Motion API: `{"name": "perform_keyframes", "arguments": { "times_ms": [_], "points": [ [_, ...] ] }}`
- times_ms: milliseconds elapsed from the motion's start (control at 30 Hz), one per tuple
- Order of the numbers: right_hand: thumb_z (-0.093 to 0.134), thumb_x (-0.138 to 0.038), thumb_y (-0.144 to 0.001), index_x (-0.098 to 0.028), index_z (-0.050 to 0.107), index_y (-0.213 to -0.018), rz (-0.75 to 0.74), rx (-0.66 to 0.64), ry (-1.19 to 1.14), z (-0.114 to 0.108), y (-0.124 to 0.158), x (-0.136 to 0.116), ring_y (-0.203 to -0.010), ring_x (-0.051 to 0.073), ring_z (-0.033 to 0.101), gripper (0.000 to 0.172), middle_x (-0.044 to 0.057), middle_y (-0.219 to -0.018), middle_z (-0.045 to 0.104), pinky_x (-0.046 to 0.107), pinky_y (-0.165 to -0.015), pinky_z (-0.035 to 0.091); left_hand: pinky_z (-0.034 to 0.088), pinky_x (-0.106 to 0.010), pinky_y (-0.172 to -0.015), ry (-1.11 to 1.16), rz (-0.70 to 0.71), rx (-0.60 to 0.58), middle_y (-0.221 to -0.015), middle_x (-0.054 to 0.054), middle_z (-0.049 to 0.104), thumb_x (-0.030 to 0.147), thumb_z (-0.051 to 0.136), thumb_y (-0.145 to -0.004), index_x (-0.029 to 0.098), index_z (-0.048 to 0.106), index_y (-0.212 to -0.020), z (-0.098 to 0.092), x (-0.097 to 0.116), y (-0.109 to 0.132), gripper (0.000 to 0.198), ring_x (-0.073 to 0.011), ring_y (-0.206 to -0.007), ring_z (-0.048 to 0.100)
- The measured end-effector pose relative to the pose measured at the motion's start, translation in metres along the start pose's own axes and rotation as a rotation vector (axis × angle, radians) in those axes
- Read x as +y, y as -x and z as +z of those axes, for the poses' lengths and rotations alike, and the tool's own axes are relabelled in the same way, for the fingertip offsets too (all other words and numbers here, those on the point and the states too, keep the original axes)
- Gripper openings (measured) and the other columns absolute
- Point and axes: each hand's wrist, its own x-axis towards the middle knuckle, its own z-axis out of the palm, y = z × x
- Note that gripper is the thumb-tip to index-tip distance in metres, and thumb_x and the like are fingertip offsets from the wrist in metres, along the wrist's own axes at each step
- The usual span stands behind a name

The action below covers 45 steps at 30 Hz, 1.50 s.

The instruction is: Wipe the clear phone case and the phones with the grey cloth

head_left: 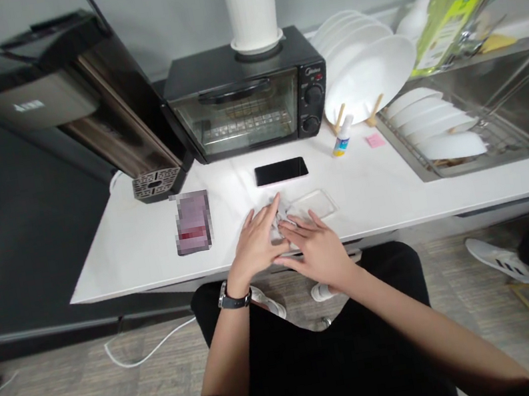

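My left hand (258, 243) rests at the front of the white counter, fingers stretched out and thumb apart. Facing it, my right hand (321, 249) has its fingers spread, with the fingertips on a crumpled whitish-grey cloth or tissue (281, 210). That crumpled piece lies between both hands and is partly covered by them. Just right of it is a clear phone case (320, 202), flat on the counter. Behind the hands a phone (281, 171) lies with its dark screen up. A small spray bottle (343, 137) stands farther back on the right.
A pixelated purple item (192, 222) lies at left, before a water dispenser (128, 112). A toaster oven (249, 106) stands behind, with white plates (365, 73) in a rack beside it. Right are a pink note (375, 140) and a sink (512, 102). Another person's shoe (498, 259) shows below.
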Motion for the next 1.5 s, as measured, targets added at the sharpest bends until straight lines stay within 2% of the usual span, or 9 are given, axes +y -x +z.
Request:
{"name": "perform_keyframes", "arguments": {
  "times_ms": [267,400,533,633,767,900,1067,1300,1500],
  "points": [
    [0.028,-0.036,-0.076,-0.024,0.039,-0.106,0.207,0.079,0.085,-0.012,0.007,0.038,-0.106,0.019,0.031,0.034,0.002,-0.108,0.044,0.042,-0.093,0.01,0.013,-0.033,-0.096,-0.002,0.016,0.032,-0.115,0.004,0.036,0.031,0.044,-0.062,0.03,-0.007,-0.119,0.0,0.001,-0.001,0.076,-0.0151,-0.107,0.031],
    [0.033,-0.043,-0.072,-0.017,0.036,-0.109,0.046,0.028,0.018,0.0,-0.003,0.013,-0.109,0.02,0.024,0.045,0.005,-0.112,0.04,0.042,-0.093,0.01,0.013,-0.033,-0.096,0.007,0.022,0.02,-0.119,0.004,0.03,0.03,0.047,-0.06,0.03,-0.004,-0.119,0.0,0.0,-0.001,0.078,-0.0153,-0.107,0.031],
    [0.032,-0.044,-0.071,-0.027,0.038,-0.107,-0.03,-0.02,-0.035,-0.002,0.005,0.002,-0.108,0.017,0.028,0.04,-0.001,-0.109,0.043,0.039,-0.093,0.015,0.011,-0.032,-0.096,0.008,0.011,0.009,-0.116,0.003,0.034,0.029,0.048,-0.059,0.03,-0.002,-0.119,0.0,0.0,-0.001,0.078,-0.0144,-0.105,0.033],
    [0.031,-0.038,-0.074,-0.031,0.043,-0.101,0.055,0.015,0.007,-0.01,0.014,0.024,-0.104,0.017,0.033,0.03,-0.003,-0.102,0.049,0.041,-0.092,0.018,0.009,-0.033,-0.096,0.016,0.014,0.007,-0.115,0.003,0.035,0.03,0.047,-0.061,0.028,-0.002,-0.12,0.0,0.002,-0.001,0.077,-0.0137,-0.106,0.031],
    [0.029,-0.034,-0.076,-0.022,0.044,-0.101,0.183,0.1,0.101,-0.01,0.008,0.048,-0.102,0.018,0.036,0.032,0.003,-0.102,0.049,0.043,-0.092,0.01,0.007,-0.033,-0.096,0.018,0.021,-0.004,-0.116,0.003,0.033,0.03,0.046,-0.062,0.027,-0.002,-0.12,-0.001,0.003,-0.002,0.074,-0.0129,-0.108,0.028],
    [0.034,-0.043,-0.072,-0.014,0.039,-0.106,0.096,0.082,0.067,0.003,-0.004,0.03,-0.108,0.02,0.027,0.045,0.006,-0.109,0.043,0.042,-0.092,0.008,0.007,-0.033,-0.095,0.013,0.012,-0.015,-0.117,0.002,0.032,0.031,0.046,-0.063,0.026,-0.004,-0.12,-0.001,0.002,-0.001,0.075,-0.0135,-0.108,0.027],
    [0.034,-0.044,-0.071,-0.024,0.041,-0.104,-0.052,-0.006,-0.041,0.004,0.006,0.013,-0.108,0.015,0.027,0.04,-0.002,-0.108,0.045,0.039,-0.094,0.01,0.007,-0.032,-0.095,0.017,0.011,0.001,-0.114,0.002,0.035,0.03,0.046,-0.062,0.026,-0.002,-0.12,0.001,0.001,0.0,0.075,-0.0126,-0.106,0.032],
    [0.03,-0.034,-0.076,-0.02,0.042,-0.103,0.185,0.094,0.077,-0.005,0.009,0.052,-0.104,0.015,0.033,0.033,0.002,-0.105,0.047,0.04,-0.093,0.006,0.007,-0.035,-0.095,0.024,0.009,0.006,-0.117,0.002,0.034,0.028,0.046,-0.062,0.027,-0.003,-0.119,0.0,0.003,-0.002,0.076,-0.0134,-0.109,0.027],
    [0.033,-0.04,-0.073,-0.017,0.037,-0.108,-0.062,-0.001,-0.027,0.007,-0.005,0.02,-0.11,0.017,0.023,0.042,0.003,-0.111,0.041,0.038,-0.093,0.011,0.009,-0.034,-0.095,0.022,0.011,0.01,-0.116,0.001,0.033,0.03,0.049,-0.059,0.026,-0.004,-0.12,0.001,0.0,0.0,0.081,-0.0142,-0.107,0.03]
  ]
}}
